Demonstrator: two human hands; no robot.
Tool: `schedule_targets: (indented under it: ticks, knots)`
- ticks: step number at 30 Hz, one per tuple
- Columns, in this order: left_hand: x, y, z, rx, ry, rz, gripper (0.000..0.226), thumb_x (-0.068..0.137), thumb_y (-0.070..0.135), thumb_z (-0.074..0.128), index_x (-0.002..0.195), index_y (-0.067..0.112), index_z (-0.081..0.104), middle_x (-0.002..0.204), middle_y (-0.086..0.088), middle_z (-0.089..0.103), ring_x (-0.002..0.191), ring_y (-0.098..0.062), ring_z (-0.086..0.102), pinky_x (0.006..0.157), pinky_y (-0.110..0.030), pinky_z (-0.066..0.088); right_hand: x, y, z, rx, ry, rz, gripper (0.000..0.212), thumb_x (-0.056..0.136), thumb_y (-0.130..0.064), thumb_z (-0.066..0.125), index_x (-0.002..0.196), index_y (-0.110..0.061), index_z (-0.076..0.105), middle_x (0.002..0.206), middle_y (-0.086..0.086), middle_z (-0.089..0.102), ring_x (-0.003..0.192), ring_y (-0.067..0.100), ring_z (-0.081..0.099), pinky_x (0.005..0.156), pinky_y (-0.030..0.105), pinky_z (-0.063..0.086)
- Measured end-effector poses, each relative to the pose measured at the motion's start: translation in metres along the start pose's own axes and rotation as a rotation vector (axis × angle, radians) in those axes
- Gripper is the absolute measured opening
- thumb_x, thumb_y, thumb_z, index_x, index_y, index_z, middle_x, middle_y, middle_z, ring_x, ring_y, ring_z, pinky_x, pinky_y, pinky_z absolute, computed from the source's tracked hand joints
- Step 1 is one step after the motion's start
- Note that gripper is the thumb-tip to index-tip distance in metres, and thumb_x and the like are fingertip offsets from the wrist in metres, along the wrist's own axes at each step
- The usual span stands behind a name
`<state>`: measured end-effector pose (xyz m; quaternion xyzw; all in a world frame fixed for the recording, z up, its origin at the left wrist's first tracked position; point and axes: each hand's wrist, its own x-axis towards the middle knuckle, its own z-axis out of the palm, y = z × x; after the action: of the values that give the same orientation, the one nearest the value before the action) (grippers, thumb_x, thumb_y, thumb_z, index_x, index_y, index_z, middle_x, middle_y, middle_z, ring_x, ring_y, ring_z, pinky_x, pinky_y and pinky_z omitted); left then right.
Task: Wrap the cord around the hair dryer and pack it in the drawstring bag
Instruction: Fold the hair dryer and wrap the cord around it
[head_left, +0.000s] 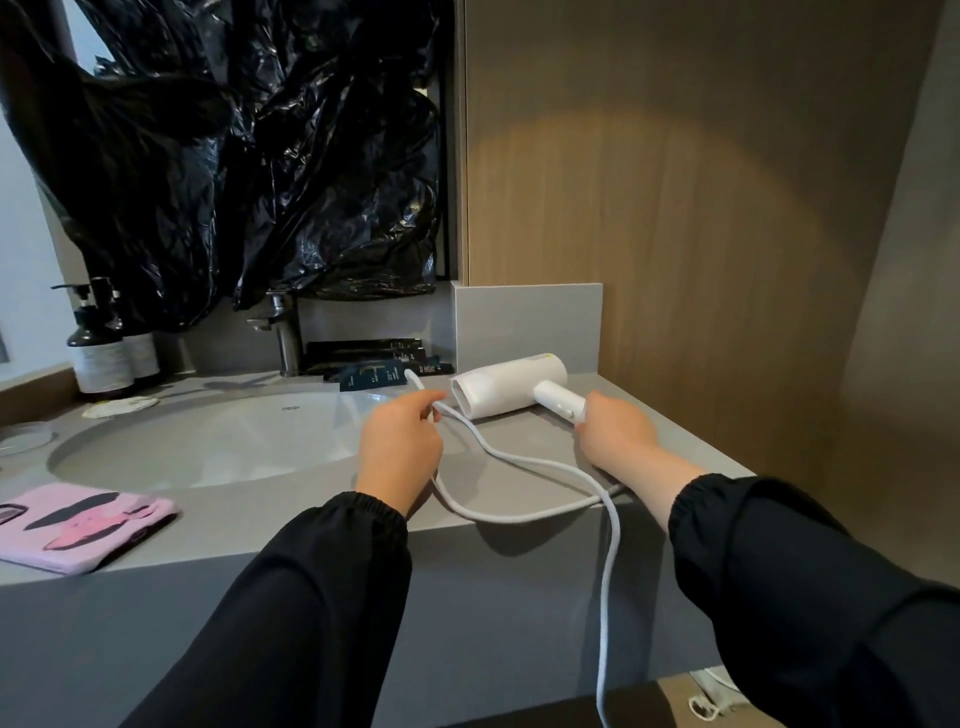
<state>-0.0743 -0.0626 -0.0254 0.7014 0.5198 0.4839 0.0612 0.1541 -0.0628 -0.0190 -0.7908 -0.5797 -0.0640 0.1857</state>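
while the white hair dryer (511, 384) lies on its side on the grey counter (291, 519) just right of centre, its round nozzle facing the left of the frame, the right hand (615, 431) curls its fingers round the end of the dryer's stubby handle, and the left hand (400, 447), just left of the nozzle, pinches the white cord (524, 514) between thumb and curled fingers. a short end of the cord sticks up past that hand; the rest sweeps in a loose loop over the counter toward the right wrist, and one strand drops over the front edge to the bottom of the frame. for containers, an oval basin (208, 441) is sunk into the counter at centre left, smooth and pale. two dark pump bottles (98, 358) with pale labels stand at the left, their contents hidden, and a small clear dish (23, 436) sits at the left edge. a flat pink cloth (78, 525) with dark and rose prints lies at lower left on the counter, well apart from the dryer; whether it is the drawstring bag i cannot tell. behind the basin a metal tap (283, 332) rises, with a row of dark sachets (374, 358) beside it. crinkled, glossy black plastic sheeting (234, 156) hangs across the upper left, a matte grey upstand (527, 322) backs the dryer, and a wood-grain panel (675, 208) fills the upper right. both sleeves are black with gathered cuffs.
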Motion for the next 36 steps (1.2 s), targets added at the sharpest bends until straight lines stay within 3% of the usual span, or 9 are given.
schedule_targets:
  ticks: [5, 10, 12, 15, 18, 21, 27, 33, 36]
  knots:
    - [-0.004, 0.002, -0.003, 0.308, 0.177, 0.433, 0.026, 0.078, -0.01, 0.063, 0.097, 0.004, 0.073, 0.086, -0.011, 0.059, 0.081, -0.03, 0.054, 0.06, -0.032, 0.04, 0.002, 0.007, -0.006, 0.039, -0.018, 0.083, 0.031, 0.094, -0.014, 0.053, 0.123, -0.006, 0.05, 0.12, 0.013, 0.049, 0.087, 0.028, 0.054, 0.068, 0.033, 0.042]
    - [-0.009, 0.006, -0.011, 0.408, 0.213, 0.764, 0.026, 0.073, -0.006, 0.051, 0.086, 0.007, 0.07, 0.104, -0.016, 0.066, 0.098, -0.036, 0.058, 0.074, -0.04, 0.046, -0.006, 0.015, -0.022, 0.228, 0.038, -0.06, 0.028, 0.095, -0.015, 0.046, 0.119, -0.007, 0.059, 0.12, 0.017, 0.049, 0.104, 0.034, 0.052, 0.083, 0.036, 0.041]
    - [-0.011, 0.01, -0.016, 0.375, 0.187, 0.769, 0.024, 0.07, -0.012, 0.06, 0.087, 0.004, 0.069, 0.103, -0.017, 0.066, 0.092, -0.035, 0.061, 0.069, -0.039, 0.05, -0.021, 0.012, -0.036, 0.302, 0.062, -0.161, 0.027, 0.096, -0.024, 0.046, 0.084, -0.009, 0.064, 0.088, 0.012, 0.055, 0.088, 0.031, 0.055, 0.067, 0.032, 0.038]
    - [-0.018, 0.027, -0.021, 0.292, 0.154, 0.732, 0.031, 0.068, -0.016, 0.066, 0.092, 0.004, 0.068, 0.107, -0.016, 0.065, 0.095, -0.034, 0.061, 0.066, -0.037, 0.052, -0.053, 0.006, -0.054, 0.273, -0.229, -0.219, 0.039, 0.089, -0.045, 0.058, 0.067, -0.013, 0.061, 0.059, -0.001, 0.055, 0.057, 0.014, 0.051, 0.053, 0.027, 0.036]
    - [-0.022, 0.042, -0.019, 0.216, 0.087, 0.737, 0.033, 0.069, -0.016, 0.068, 0.095, 0.003, 0.068, 0.111, -0.019, 0.063, 0.098, -0.036, 0.061, 0.07, -0.039, 0.054, -0.066, 0.008, -0.049, 0.091, -0.348, -0.313, 0.02, 0.081, -0.037, 0.068, 0.071, -0.021, 0.064, 0.076, -0.004, 0.066, 0.073, 0.012, 0.057, 0.063, 0.024, 0.044]
    - [-0.027, 0.05, -0.014, 0.165, 0.023, 0.741, 0.03, 0.07, -0.014, 0.068, 0.094, 0.004, 0.068, 0.111, -0.019, 0.063, 0.097, -0.035, 0.062, 0.07, -0.038, 0.053, -0.069, 0.014, -0.051, 0.192, -0.291, -0.31, 0.018, 0.089, -0.025, 0.059, 0.077, -0.015, 0.068, 0.077, -0.002, 0.063, 0.077, 0.014, 0.055, 0.06, 0.021, 0.04]
    - [-0.03, 0.054, -0.006, 0.108, 0.032, 0.725, 0.023, 0.074, -0.01, 0.066, 0.092, 0.004, 0.069, 0.108, -0.018, 0.064, 0.093, -0.034, 0.062, 0.071, -0.036, 0.052, -0.094, 0.002, -0.05, 0.302, -0.407, -0.381, 0.03, 0.082, -0.049, 0.068, 0.07, -0.022, 0.059, 0.072, -0.007, 0.059, 0.066, 0.008, 0.051, 0.06, 0.022, 0.039]
    - [-0.03, 0.054, -0.01, 0.092, 0.081, 0.678, 0.022, 0.077, -0.011, 0.063, 0.093, 0.003, 0.07, 0.107, -0.017, 0.063, 0.092, -0.034, 0.062, 0.075, -0.036, 0.053, -0.098, -0.011, -0.043, 0.192, -0.333, -0.455, 0.006, 0.082, -0.022, 0.066, 0.078, -0.018, 0.066, 0.084, 0.003, 0.067, 0.077, 0.016, 0.058, 0.059, 0.021, 0.043]
    - [-0.033, 0.053, -0.016, 0.075, 0.14, 0.613, 0.027, 0.083, 0.004, 0.045, 0.091, 0.003, 0.071, 0.107, -0.016, 0.063, 0.097, -0.032, 0.061, 0.083, -0.028, 0.046, -0.094, -0.005, -0.044, 0.371, -0.232, -0.35, 0.01, 0.087, -0.016, 0.062, 0.078, -0.014, 0.065, 0.077, 0.002, 0.063, 0.071, 0.015, 0.056, 0.064, 0.024, 0.045]
